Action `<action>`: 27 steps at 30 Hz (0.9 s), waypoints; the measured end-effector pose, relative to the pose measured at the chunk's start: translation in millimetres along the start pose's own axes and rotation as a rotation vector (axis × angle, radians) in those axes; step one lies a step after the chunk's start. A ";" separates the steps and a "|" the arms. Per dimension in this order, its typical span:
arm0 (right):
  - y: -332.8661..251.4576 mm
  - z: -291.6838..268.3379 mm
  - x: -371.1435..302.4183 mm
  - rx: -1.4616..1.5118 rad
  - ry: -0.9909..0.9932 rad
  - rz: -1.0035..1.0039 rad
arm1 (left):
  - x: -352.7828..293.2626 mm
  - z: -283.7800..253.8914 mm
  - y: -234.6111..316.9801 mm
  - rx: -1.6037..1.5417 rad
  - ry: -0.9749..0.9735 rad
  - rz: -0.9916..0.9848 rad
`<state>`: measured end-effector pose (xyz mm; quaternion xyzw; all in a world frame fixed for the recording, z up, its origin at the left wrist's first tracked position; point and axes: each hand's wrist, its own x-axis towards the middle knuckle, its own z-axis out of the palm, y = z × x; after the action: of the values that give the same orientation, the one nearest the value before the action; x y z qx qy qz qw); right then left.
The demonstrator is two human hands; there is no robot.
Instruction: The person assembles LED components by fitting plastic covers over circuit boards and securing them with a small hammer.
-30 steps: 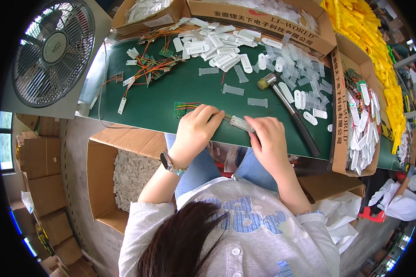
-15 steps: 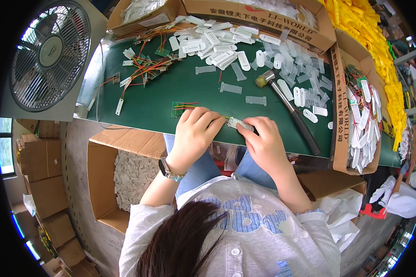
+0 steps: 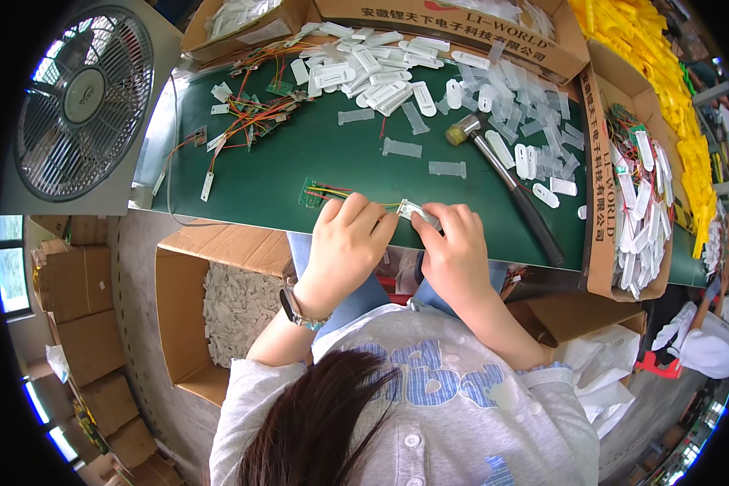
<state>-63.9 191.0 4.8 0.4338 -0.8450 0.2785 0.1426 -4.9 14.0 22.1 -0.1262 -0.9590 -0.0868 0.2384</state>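
Note:
At the near edge of the green work table, my right hand (image 3: 457,247) is closed on a small white plastic housing (image 3: 411,207), its thumb and forefinger pressing on it. My left hand (image 3: 350,243) is closed just to the left, its fingers bent around thin coloured wires (image 3: 336,191). These wires run from a green circuit board (image 3: 309,193), lying flat beyond my left hand, toward the housing. My fingertips partly cover the wires and the housing. A hammer (image 3: 510,182) with a yellowish head lies to the right of my right hand.
White plastic shells (image 3: 381,77) and clear plastic strips (image 3: 517,105) are heaped toward the back. Wired circuit boards (image 3: 255,113) lie in a tangle at left, near a fan (image 3: 85,97). A cardboard box (image 3: 598,235) of wired parts borders the right side; another box (image 3: 174,324) stands below.
My right thumb and forefinger have moved left onto the top of the housing, which has shifted slightly. My left hand stays close to where it was, beside the wires.

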 end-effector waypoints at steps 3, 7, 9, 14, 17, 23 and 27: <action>-2.4 1.3 -0.5 -0.011 0.004 0.022 | -3.7 1.6 4.6 -0.002 0.020 0.012; 1.5 1.9 -1.4 0.000 0.011 0.040 | -1.8 -1.3 4.2 -0.056 -0.040 0.017; 13.2 2.3 0.3 0.077 0.006 -0.012 | -1.0 -1.7 0.6 -0.091 -0.069 0.038; 30.7 -4.6 7.1 0.210 -0.077 -0.060 | 2.0 2.3 -8.3 -0.303 -0.101 -0.052; 32.7 -2.9 5.1 0.243 -0.085 -0.053 | 6.9 6.1 -17.8 -0.351 -0.116 -0.024; 31.8 -3.6 6.3 0.266 -0.051 -0.033 | 19.2 4.4 -23.5 -0.395 -0.078 -0.023; 33.2 -1.0 4.7 0.277 -0.052 -0.025 | 17.2 12.7 -26.7 -0.389 -0.061 0.009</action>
<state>-93.7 204.1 -3.6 0.4667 -0.7964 0.3795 0.0628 -32.7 -5.1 16.4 -0.1769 -0.9303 -0.2655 0.1807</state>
